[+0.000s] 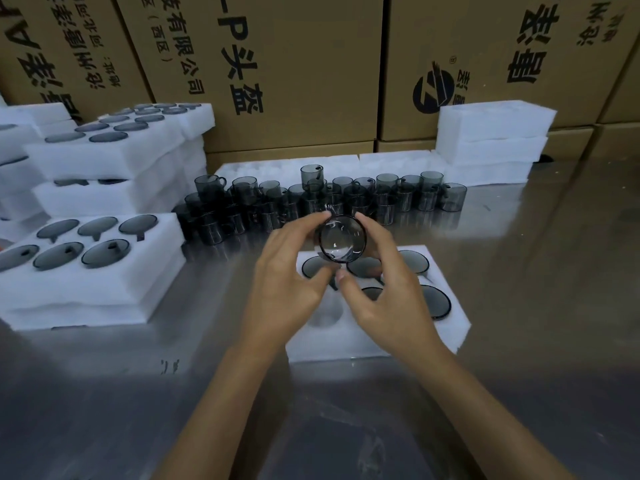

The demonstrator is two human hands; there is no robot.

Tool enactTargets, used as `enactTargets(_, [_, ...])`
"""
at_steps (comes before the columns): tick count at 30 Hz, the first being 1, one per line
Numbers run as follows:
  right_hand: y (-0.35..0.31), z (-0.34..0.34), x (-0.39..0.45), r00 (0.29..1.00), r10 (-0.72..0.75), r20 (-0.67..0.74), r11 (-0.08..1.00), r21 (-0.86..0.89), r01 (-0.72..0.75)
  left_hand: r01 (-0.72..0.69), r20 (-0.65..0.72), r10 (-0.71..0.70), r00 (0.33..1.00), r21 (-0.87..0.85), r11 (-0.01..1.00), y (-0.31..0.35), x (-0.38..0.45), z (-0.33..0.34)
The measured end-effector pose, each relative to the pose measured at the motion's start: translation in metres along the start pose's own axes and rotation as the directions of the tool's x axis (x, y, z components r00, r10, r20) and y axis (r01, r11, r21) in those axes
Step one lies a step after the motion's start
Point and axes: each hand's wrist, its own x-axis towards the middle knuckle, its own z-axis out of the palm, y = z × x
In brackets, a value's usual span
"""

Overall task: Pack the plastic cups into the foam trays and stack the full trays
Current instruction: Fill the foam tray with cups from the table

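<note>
A smoky grey plastic cup (342, 240) is held above a white foam tray (374, 341), its round end turned toward me. My left hand (289, 278) and my right hand (388, 289) both grip it, fingers over its top edge and thumbs below. The tray lies on the steel table in front of me. Several of its holes hold cups (438, 301); the near-left hole (325, 315) shows white foam only. A crowd of loose grey cups (311, 199) stands behind the tray.
Full foam trays (104, 275) are stacked at the left, with taller stacks (114, 157) behind them. Foam trays (491, 140) are piled at the back right. Cardboard boxes (294, 64) wall off the back. The steel table (536, 271) extends to the right.
</note>
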Motion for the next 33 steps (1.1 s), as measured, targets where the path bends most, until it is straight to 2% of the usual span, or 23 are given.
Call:
enactTargets(3, [0.003,0.001,0.000,0.999,0.009,-0.046,1.000,0.004,-0.009,0.026,0.111,-0.019,0.994,-0.065,0.998,0.004,0.002,-0.002])
enactTargets(9, [0.002,0.002,-0.001,0.998,0.059,0.015,0.994,-0.095,-0.057,0.268,0.344,-0.182,0.921,-0.223,0.937,-0.004,0.008,-0.026])
enactTargets(12, [-0.001,0.001,-0.002,0.992,0.077,0.104,0.980,-0.190,-0.056,0.366,0.344,-0.274,0.898,-0.238,0.900,-0.010,0.008,-0.034])
enactTargets(16, [-0.005,0.000,-0.005,0.974,0.042,0.223,0.942,-0.334,0.036,0.483,0.309,-0.401,0.862,-0.266,0.834,-0.016,0.010,-0.037])
enactTargets(23, [-0.006,-0.004,-0.004,0.965,0.042,0.258,0.923,-0.380,0.061,0.524,0.389,-0.420,0.820,-0.213,0.825,-0.022,0.007,-0.033])
enactTargets(28, [-0.011,-0.003,-0.006,0.952,-0.023,0.304,0.883,-0.441,0.162,0.574,0.481,-0.431,0.763,-0.202,0.793,-0.028,0.008,-0.040])
enactTargets(33, [-0.010,-0.007,-0.004,0.952,0.027,0.305,0.886,-0.449,0.118,0.588,0.485,-0.443,0.754,-0.199,0.784,-0.033,0.008,-0.042])
